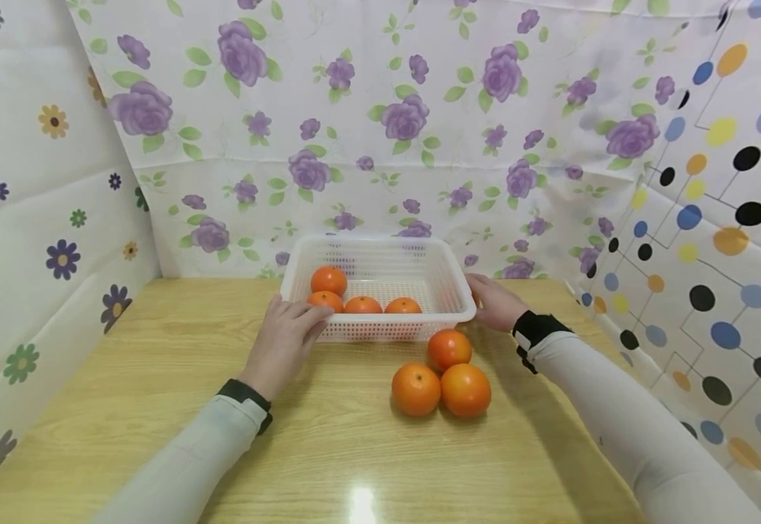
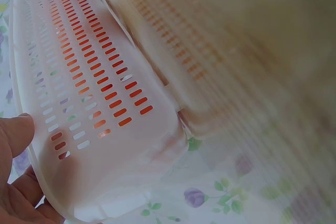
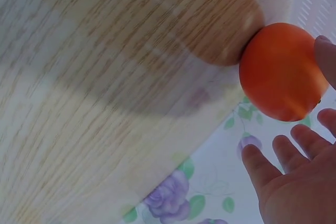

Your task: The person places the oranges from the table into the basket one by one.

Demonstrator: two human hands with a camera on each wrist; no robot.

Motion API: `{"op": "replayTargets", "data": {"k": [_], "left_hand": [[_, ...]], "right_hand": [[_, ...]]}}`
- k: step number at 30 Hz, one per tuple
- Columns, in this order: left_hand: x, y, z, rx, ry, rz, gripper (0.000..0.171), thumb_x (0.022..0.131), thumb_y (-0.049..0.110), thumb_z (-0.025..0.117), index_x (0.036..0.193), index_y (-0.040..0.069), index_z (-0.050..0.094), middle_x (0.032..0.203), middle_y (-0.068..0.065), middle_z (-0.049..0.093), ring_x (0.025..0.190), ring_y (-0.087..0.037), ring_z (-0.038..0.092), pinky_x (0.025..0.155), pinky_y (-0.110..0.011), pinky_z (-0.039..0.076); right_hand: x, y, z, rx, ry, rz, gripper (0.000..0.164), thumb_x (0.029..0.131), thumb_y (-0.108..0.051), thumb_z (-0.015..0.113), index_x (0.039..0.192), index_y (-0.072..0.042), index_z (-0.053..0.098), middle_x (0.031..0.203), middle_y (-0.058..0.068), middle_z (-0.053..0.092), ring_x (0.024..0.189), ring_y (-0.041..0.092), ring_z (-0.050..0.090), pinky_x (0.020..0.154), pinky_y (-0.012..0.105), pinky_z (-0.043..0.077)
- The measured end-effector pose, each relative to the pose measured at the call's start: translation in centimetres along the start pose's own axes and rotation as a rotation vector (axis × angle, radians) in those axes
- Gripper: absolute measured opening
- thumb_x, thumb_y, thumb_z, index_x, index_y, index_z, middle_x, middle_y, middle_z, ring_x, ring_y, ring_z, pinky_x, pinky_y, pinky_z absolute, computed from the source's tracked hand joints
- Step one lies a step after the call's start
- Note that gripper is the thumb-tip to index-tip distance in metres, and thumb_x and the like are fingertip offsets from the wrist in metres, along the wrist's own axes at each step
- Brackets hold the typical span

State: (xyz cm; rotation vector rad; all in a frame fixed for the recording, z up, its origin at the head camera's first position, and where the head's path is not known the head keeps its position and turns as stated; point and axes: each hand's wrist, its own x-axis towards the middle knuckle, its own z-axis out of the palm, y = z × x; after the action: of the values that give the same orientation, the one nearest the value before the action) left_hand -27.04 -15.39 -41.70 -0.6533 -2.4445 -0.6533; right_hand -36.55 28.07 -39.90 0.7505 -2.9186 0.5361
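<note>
A white plastic basket (image 1: 367,331) with slotted walls stands at the table's far edge, with several oranges (image 1: 362,305) along its near and left inner side. My left hand (image 1: 286,342) grips the basket's near-left corner; in the left wrist view its thumb and fingers (image 2: 18,129) lie on either side of the rim. My right hand (image 1: 497,302) is beside the basket's right wall, around a single orange (image 3: 283,72) on the table. In the right wrist view the thumb overlaps that orange, while the other fingers (image 3: 260,166) are spread and apart from it.
Three loose oranges (image 1: 465,390) sit close together on the wooden table (image 1: 328,451), in front of the basket's right half. A flowered cloth (image 1: 367,131) hangs right behind the basket. A dotted cloth (image 1: 714,291) hangs along the right side.
</note>
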Motion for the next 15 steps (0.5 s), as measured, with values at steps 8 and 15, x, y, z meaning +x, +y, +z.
{"op": "replayTargets", "data": {"k": [8, 15], "left_hand": [[0.2, 0.1, -0.1, 0.0, 0.007, 0.006, 0.026, 0.102, 0.015, 0.081, 0.128, 0.016, 0.08, 0.12, -0.008, 0.079, 0.115, -0.035, 0.065, 0.131, -0.063, 0.024], [0.0, 0.1, -0.2, 0.003, -0.006, -0.008, 0.028, 0.102, 0.013, 0.081, 0.13, 0.016, 0.079, 0.121, -0.008, 0.079, 0.117, -0.036, 0.066, 0.131, -0.067, 0.022]], "right_hand": [[0.2, -0.2, 0.3, -0.008, 0.025, -0.024, 0.071, 0.101, -0.019, 0.081, 0.162, 0.001, 0.049, 0.163, 0.034, 0.046, 0.149, 0.055, 0.045, 0.121, 0.07, 0.039], [0.6, 0.1, 1.4, 0.0, 0.048, -0.063, 0.07, 0.102, -0.017, 0.078, 0.161, 0.006, 0.048, 0.163, 0.037, 0.044, 0.15, 0.058, 0.043, 0.123, 0.07, 0.036]]}}
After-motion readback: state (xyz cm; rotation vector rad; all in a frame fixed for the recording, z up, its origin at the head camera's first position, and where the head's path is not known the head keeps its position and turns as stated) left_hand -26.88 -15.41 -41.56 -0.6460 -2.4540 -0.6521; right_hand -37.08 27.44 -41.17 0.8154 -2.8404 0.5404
